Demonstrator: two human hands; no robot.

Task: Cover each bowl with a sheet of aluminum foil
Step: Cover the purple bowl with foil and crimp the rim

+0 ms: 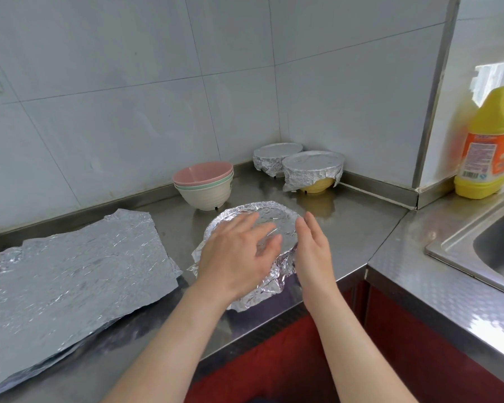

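A bowl wrapped in foil (277,225) stands near the counter's front edge. My left hand (239,251) lies flat on its foil top with straight, spread fingers. My right hand (313,251) presses edge-on with straight fingers against the bowl's right side. A stack of bare bowls (204,184), pink on top, stands behind it. Two foil-covered bowls sit in the corner, a yellow one (313,168) in front and another (274,157) behind. Loose foil sheets (76,266) lie stacked at the left.
The steel counter (361,222) meets tiled walls behind and to the right. A yellow detergent bottle (489,146) stands by the sink (495,248) at the far right. Red cabinet fronts (390,338) lie below the counter edge.
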